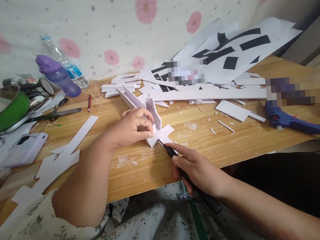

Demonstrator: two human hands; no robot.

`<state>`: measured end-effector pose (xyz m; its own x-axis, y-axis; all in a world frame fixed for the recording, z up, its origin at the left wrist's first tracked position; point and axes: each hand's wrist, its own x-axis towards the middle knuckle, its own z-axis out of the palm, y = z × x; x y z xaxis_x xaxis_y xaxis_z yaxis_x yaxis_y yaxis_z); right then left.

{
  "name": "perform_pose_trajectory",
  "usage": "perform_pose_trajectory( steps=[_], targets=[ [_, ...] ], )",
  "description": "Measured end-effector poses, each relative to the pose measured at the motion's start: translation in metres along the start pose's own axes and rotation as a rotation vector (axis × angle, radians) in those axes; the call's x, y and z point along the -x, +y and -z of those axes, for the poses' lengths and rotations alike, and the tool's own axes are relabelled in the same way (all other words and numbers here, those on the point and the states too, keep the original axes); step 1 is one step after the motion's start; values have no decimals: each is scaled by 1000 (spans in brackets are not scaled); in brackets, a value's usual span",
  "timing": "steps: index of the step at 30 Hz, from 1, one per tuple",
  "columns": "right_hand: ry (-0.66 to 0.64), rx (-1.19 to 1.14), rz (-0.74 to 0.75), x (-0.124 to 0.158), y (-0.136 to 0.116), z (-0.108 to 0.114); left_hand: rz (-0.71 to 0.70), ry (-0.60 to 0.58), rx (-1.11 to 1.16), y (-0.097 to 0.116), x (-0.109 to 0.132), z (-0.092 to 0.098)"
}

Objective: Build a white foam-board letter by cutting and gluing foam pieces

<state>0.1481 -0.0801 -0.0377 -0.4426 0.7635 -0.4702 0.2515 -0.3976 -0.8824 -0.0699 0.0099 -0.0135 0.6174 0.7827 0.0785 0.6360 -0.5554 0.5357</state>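
Right hand [194,165]: grip closed round a black-handled tool [205,199], handle slanting down toward the body, thin tip touching or just beside the near end of a white board assembly [154,113]. Left hand [135,125]: grip narrow, thumb and forefinger drawn together at the assembly's near end; cannot tell whether they pinch it or only steady it.

Assembly stands on the wooden table [142,174], near the front edge, curved walls upright, flat arms spread at the base. Small white scraps and clear smears around it on the wood.

Beyond: stacked white strips [121,84]; to their right, large white sheets [244,57] with black shapes, leaning up toward a flowered wall covering [168,32].

Right side: blue glue gun [296,122], lying on its side. Patches behind it and among the sheets blurred.

Left side: branching white cut-out [58,165], red pencil [89,103], pale phone [25,148], purple bottle [59,77] beside a clear bottle [73,71], green bowl [6,114] at the frame's edge.
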Motion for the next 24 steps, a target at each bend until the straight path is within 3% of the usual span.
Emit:
perform_pose_trajectory(
  steps=[7,9,11,13,17,20,22,24],
  targets=[
    [43,-46,53,2,9,-1,16,-9,-11,4,1,2],
    [56,42,78,5,7,6,26,-11,-12,5,0,3],
    [97,292,159,6,2,21,35,-16,-7,6,0,3],
    [195,689,260,6,-4,42,41,-21,0,6,0,3],
    [381,1375,149,1,-14,86,43,-37,10,8,1,4],
    [406,1584,164,-5,-19,101,40,-40,18,7,1,4],
    [452,1628,299,-10,-24,97,33,-36,10,6,1,4],
    [403,1574,467,-16,-29,83,22,-23,1,5,1,4]
  ],
)
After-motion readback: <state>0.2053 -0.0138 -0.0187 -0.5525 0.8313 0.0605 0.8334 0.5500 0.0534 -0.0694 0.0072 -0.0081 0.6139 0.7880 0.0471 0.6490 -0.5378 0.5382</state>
